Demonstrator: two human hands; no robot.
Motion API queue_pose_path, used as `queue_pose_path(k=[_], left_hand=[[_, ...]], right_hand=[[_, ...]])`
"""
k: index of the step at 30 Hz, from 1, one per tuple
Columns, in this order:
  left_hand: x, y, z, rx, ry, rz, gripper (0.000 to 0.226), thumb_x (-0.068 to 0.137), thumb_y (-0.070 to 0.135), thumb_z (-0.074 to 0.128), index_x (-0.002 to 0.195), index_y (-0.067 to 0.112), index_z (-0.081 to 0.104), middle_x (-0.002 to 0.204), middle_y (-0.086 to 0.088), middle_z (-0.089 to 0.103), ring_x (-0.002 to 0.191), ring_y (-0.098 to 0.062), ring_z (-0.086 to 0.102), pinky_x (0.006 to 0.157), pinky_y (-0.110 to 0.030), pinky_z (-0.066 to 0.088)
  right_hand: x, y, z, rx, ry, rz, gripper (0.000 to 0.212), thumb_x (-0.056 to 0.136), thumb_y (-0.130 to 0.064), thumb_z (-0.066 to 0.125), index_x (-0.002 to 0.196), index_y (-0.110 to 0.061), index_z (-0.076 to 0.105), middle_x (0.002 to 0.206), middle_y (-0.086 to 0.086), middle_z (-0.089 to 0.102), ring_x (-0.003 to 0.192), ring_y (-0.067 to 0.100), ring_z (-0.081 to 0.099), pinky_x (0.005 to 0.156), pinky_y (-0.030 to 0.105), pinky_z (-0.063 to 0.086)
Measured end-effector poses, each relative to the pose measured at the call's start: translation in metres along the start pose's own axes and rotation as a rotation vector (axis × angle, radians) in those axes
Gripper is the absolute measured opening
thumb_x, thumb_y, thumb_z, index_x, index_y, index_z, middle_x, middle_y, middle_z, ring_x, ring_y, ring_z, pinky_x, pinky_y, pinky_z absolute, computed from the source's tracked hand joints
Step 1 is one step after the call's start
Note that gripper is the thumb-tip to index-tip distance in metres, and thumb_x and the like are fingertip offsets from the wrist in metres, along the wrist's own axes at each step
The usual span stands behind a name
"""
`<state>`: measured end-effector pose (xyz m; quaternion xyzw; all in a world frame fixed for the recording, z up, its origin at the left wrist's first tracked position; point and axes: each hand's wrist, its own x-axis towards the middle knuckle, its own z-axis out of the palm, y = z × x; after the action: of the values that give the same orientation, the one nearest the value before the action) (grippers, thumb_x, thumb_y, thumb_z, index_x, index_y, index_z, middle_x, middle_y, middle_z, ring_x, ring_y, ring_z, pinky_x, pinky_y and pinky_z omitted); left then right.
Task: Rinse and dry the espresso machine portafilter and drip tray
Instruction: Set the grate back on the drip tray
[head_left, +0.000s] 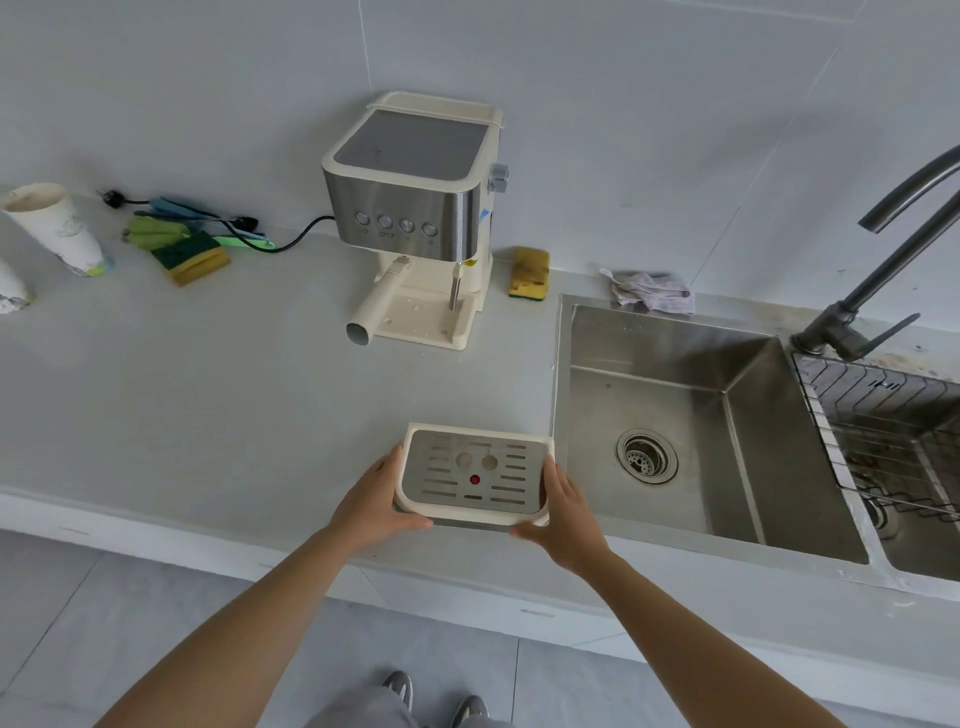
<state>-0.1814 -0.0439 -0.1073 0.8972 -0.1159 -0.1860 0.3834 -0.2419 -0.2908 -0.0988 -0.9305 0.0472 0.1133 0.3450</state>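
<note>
Drip tray (475, 475) sits at the tabletop (208, 395) edge just left of the sink (675, 415), both hands' fingers wrapped around its short ends. Looks like light, stiff plastic, though the metal grate is probably loose, so I'd keep it level and hold it by the rim.

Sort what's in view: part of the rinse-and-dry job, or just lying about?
Job: drip tray, held by left hand and right hand; portafilter, on the espresso machine; sink; faucet; cloth.
Lying about: paper cups; green-topped sponge; yellow sponge; utensils; wire rack.
</note>
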Motion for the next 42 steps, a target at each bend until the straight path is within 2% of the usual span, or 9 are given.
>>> queue_pose_path(k=[4, 9, 15, 18, 21, 25, 29, 33, 42], left_hand=[[0.004, -0.002, -0.016, 0.001, 0.042, 0.001, 0.086, 0.058, 0.028, 0.082, 0.132, 0.028, 0.037, 0.123, 0.010, 0.054, 0.112, -0.010, 0.052, 0.090, -0.037, 0.050], [0.021, -0.008, -0.051, 0.026, 0.078, 0.004, 0.081, 0.060, 0.029, 0.082, 0.128, 0.028, 0.038, 0.116, 0.011, 0.057, 0.102, -0.009, 0.056, 0.075, -0.023, 0.048], [0.063, -0.028, -0.105, 0.052, 0.106, 0.022, 0.086, 0.058, 0.033, 0.081, 0.131, 0.030, 0.035, 0.114, 0.012, 0.058, 0.101, -0.010, 0.057, 0.077, -0.029, 0.050], [0.092, -0.039, -0.131, 0.091, 0.089, 0.018, 0.091, 0.055, 0.041, 0.077, 0.132, 0.029, 0.030, 0.114, 0.008, 0.057, 0.100, -0.013, 0.057, 0.080, -0.038, 0.052], [0.122, -0.042, -0.148, 0.117, 0.070, 0.018, 0.088, 0.052, 0.043, 0.073, 0.128, 0.026, 0.033, 0.110, 0.005, 0.056, 0.096, -0.015, 0.056, 0.079, -0.040, 0.052], [0.160, -0.051, -0.158, 0.135, 0.015, 0.038, 0.084, 0.058, 0.039, 0.076, 0.128, 0.023, 0.033, 0.111, 0.005, 0.056, 0.097, -0.015, 0.056, 0.075, -0.034, 0.052], [0.183, -0.059, -0.159, 0.124, -0.021, 0.027, 0.083, 0.054, 0.043, 0.077, 0.123, 0.025, 0.035, 0.109, 0.008, 0.058, 0.095, -0.012, 0.057, 0.069, -0.029, 0.049], [0.201, -0.064, -0.157, 0.104, -0.053, 0.030, 0.090, 0.048, 0.050, 0.071, 0.127, 0.028, 0.034, 0.112, 0.009, 0.058, 0.099, -0.012, 0.058, 0.075, -0.033, 0.052], [0.225, -0.069, -0.149, 0.141, -0.022, 0.056, 0.088, 0.064, 0.035, 0.077, 0.136, 0.023, 0.028, 0.116, 0.002, 0.055, 0.095, -0.014, 0.052, 0.068, -0.025, 0.038]], right_hand=[[0.013, -0.013, -0.004, 0.028, -0.007, -0.044, 0.103, 0.073, -0.029, 0.075, 0.148, -0.017, 0.006, 0.141, -0.002, 0.036, 0.131, 0.017, 0.031, 0.113, 0.038, 0.031], [0.044, -0.042, -0.006, 0.048, 0.012, -0.099, 0.094, 0.074, -0.026, 0.075, 0.145, -0.021, 0.015, 0.136, -0.004, 0.041, 0.128, 0.014, 0.035, 0.111, 0.039, 0.036], [0.103, -0.083, -0.001, 0.045, 0.065, -0.130, 0.092, 0.072, -0.026, 0.076, 0.144, -0.023, 0.019, 0.130, -0.005, 0.045, 0.123, 0.014, 0.040, 0.107, 0.037, 0.041], [0.135, -0.101, 0.001, 0.054, 0.085, -0.112, 0.093, 0.071, -0.026, 0.077, 0.143, -0.024, 0.019, 0.130, -0.005, 0.045, 0.121, 0.014, 0.041, 0.105, 0.037, 0.042], [0.161, -0.110, 0.003, 0.069, 0.089, -0.075, 0.093, 0.070, -0.027, 0.078, 0.142, -0.026, 0.020, 0.130, -0.006, 0.047, 0.120, 0.015, 0.043, 0.102, 0.040, 0.045], [0.189, -0.112, 0.006, 0.075, 0.099, -0.006, 0.094, 0.067, -0.031, 0.079, 0.141, -0.029, 0.022, 0.127, -0.009, 0.049, 0.119, 0.015, 0.044, 0.100, 0.037, 0.046], [0.207, -0.112, 0.008, 0.062, 0.107, 0.037, 0.093, 0.067, -0.031, 0.079, 0.141, -0.031, 0.022, 0.128, -0.010, 0.048, 0.119, 0.014, 0.043, 0.101, 0.037, 0.044], [0.221, -0.111, 0.007, 0.033, 0.122, 0.071, 0.096, 0.067, -0.028, 0.079, 0.143, -0.027, 0.019, 0.130, -0.007, 0.046, 0.120, 0.015, 0.043, 0.102, 0.036, 0.043], [0.244, -0.105, 0.008, -0.051, 0.085, 0.165, 0.085, 0.072, -0.025, 0.076, 0.140, -0.019, 0.025, 0.134, -0.004, 0.046, 0.124, 0.017, 0.040, 0.102, 0.033, 0.040]])
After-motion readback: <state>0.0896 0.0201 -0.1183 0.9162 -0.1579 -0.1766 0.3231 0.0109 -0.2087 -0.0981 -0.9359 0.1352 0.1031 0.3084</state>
